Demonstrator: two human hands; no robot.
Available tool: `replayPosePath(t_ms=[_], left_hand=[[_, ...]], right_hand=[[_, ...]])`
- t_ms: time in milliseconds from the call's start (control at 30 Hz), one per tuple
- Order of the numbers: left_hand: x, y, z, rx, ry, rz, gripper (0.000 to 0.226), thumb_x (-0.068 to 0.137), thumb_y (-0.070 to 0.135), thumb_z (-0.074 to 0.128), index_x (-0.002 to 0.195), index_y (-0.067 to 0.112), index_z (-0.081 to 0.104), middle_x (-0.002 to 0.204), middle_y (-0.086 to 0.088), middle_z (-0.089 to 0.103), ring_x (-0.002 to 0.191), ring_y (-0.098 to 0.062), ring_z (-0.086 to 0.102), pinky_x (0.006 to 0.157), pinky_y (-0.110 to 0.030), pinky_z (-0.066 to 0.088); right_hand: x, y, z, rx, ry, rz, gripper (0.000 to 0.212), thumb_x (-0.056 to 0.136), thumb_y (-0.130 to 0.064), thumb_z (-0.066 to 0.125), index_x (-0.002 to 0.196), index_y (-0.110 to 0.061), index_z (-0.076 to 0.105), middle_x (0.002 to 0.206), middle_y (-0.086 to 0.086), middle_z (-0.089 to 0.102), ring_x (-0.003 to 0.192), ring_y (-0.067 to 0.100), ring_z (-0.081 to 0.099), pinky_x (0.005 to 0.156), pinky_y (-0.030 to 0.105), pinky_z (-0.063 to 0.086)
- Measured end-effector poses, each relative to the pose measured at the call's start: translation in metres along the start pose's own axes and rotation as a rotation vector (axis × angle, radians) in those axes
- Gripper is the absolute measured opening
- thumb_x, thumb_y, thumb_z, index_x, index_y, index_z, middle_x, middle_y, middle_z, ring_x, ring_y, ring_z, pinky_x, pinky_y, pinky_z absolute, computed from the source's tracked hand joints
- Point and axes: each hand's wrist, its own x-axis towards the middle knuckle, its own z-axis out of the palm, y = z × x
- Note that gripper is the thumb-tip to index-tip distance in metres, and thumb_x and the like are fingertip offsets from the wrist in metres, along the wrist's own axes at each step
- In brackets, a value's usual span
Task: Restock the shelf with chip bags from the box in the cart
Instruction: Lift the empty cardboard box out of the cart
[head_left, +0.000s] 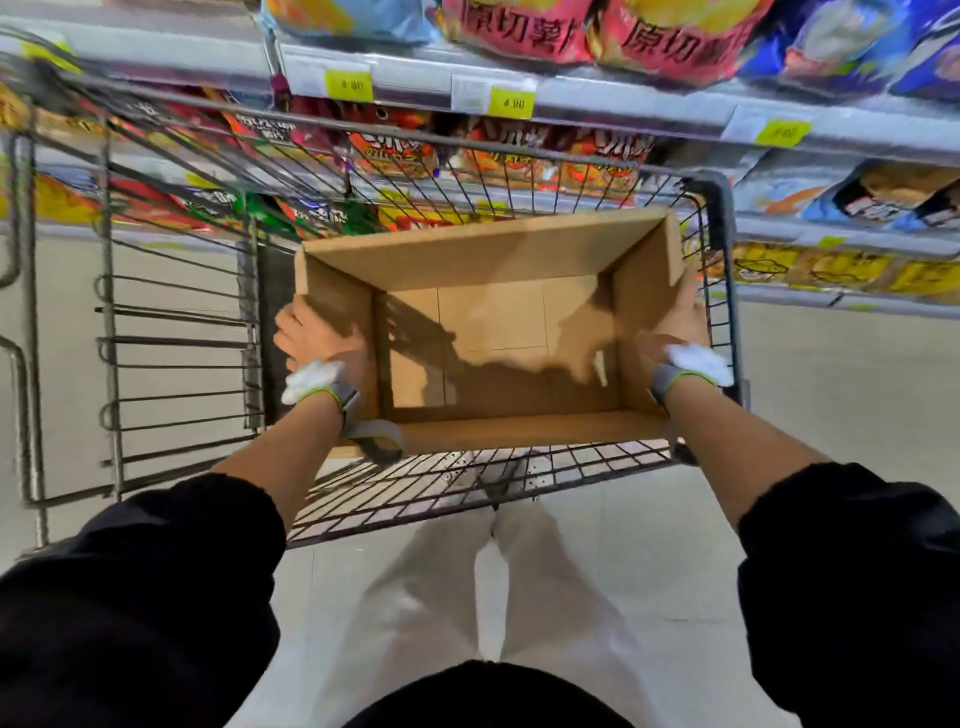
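holding: left hand (311, 332) and right hand (675, 325) are each gripping a short end wall of the box (493, 322)
box: is sitting in the cart (719, 208), looking empty
axis: is running left-right between both hands, equally near
shelf (623, 98): is lying straight ahead beyond the cart

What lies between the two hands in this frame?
In the head view, only the cardboard box lies between them. The left hand and right hand hold its opposite side walls, and its inside is bare: no chip bags show in it.
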Motion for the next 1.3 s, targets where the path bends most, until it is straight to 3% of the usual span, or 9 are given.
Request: replayPosePath(t_ms=[200, 300, 400, 600, 767, 933, 1067, 1167, 1300], left_hand=[[0.001, -0.006, -0.001, 0.002, -0.032, -0.026, 0.066, 0.089, 0.028, 0.057, 0.144, 0.015, 0.024, 0.148, -0.008, 0.027, 0.134, -0.031, 0.03, 0.103, -0.049, 0.034], [0.004, -0.016, -0.003, -0.055, -0.121, -0.116, 0.065, 0.09, 0.028, 0.054, 0.145, 0.014, 0.022, 0.149, -0.01, 0.034, 0.137, -0.032, 0.034, 0.108, -0.047, 0.032], [-0.003, -0.028, -0.009, 0.03, -0.172, -0.199, 0.046, 0.092, 0.031, 0.049, 0.133, 0.019, 0.036, 0.135, -0.01, 0.053, 0.122, -0.037, 0.051, 0.1, -0.043, 0.042], [-0.014, -0.036, -0.025, 0.067, -0.165, -0.163, 0.028, 0.095, 0.026, 0.039, 0.122, 0.023, 0.045, 0.122, -0.013, 0.061, 0.109, -0.038, 0.059, 0.093, -0.04, 0.047], [-0.031, -0.037, -0.04, 0.017, -0.075, -0.117, 0.025, 0.093, 0.025, 0.039, 0.117, 0.024, 0.044, 0.115, -0.014, 0.063, 0.102, -0.039, 0.061, 0.077, -0.035, 0.04], [-0.04, -0.034, -0.063, -0.142, -0.018, -0.041, 0.033, 0.087, 0.014, 0.043, 0.12, 0.019, 0.045, 0.119, -0.017, 0.063, 0.109, -0.041, 0.059, 0.092, -0.041, 0.045], [-0.056, -0.035, -0.089, -0.208, -0.003, 0.035, 0.031, 0.084, 0.009, 0.044, 0.114, 0.013, 0.044, 0.113, -0.022, 0.062, 0.105, -0.044, 0.057, 0.09, -0.045, 0.045], [-0.075, -0.034, -0.117, -0.236, 0.053, 0.125, 0.03, 0.09, 0.012, 0.042, 0.12, 0.012, 0.044, 0.112, -0.021, 0.062, 0.102, -0.041, 0.059, 0.081, -0.038, 0.042], [-0.11, -0.03, -0.15, -0.297, 0.243, 0.166, 0.033, 0.093, 0.013, 0.043, 0.126, 0.012, 0.045, 0.118, -0.021, 0.062, 0.107, -0.042, 0.058, 0.088, -0.042, 0.045]], right_hand=[[-0.008, 0.003, -0.004, -0.133, 0.052, 0.1, 0.041, 0.089, -0.02, 0.045, 0.126, -0.023, 0.03, 0.125, 0.011, 0.054, 0.105, 0.039, 0.058, 0.077, 0.044, 0.041], [-0.01, 0.004, -0.005, -0.141, 0.055, 0.089, 0.038, 0.087, -0.017, 0.048, 0.122, -0.021, 0.032, 0.121, 0.012, 0.056, 0.103, 0.039, 0.059, 0.072, 0.041, 0.038], [-0.013, 0.002, -0.007, -0.148, 0.053, 0.122, 0.038, 0.088, -0.017, 0.048, 0.122, -0.022, 0.032, 0.12, 0.011, 0.058, 0.103, 0.04, 0.059, 0.073, 0.04, 0.036], [-0.022, 0.001, -0.021, -0.188, -0.001, 0.177, 0.042, 0.091, -0.028, 0.045, 0.129, -0.032, 0.03, 0.123, 0.011, 0.057, 0.111, 0.042, 0.055, 0.078, 0.041, 0.041], [-0.037, 0.002, -0.037, -0.152, 0.025, 0.15, 0.044, 0.091, -0.032, 0.045, 0.132, -0.034, 0.029, 0.128, 0.008, 0.056, 0.112, 0.041, 0.055, 0.09, 0.046, 0.045], [-0.054, 0.008, -0.059, -0.092, 0.053, 0.046, 0.039, 0.089, -0.032, 0.043, 0.126, -0.029, 0.032, 0.125, 0.011, 0.058, 0.104, 0.04, 0.06, 0.073, 0.04, 0.042], [-0.069, 0.01, -0.083, -0.014, 0.065, -0.017, 0.032, 0.089, -0.031, 0.047, 0.12, -0.024, 0.038, 0.121, 0.013, 0.059, 0.104, 0.036, 0.06, 0.071, 0.037, 0.037], [-0.085, 0.016, -0.104, 0.029, 0.081, -0.092, 0.032, 0.089, -0.031, 0.046, 0.12, -0.024, 0.038, 0.113, 0.011, 0.06, 0.094, 0.036, 0.06, 0.07, 0.037, 0.04], [-0.109, 0.024, -0.143, 0.013, 0.094, -0.274, 0.035, 0.09, -0.017, 0.043, 0.124, -0.013, 0.037, 0.108, 0.018, 0.059, 0.08, 0.034, 0.055, 0.058, 0.031, 0.036]])
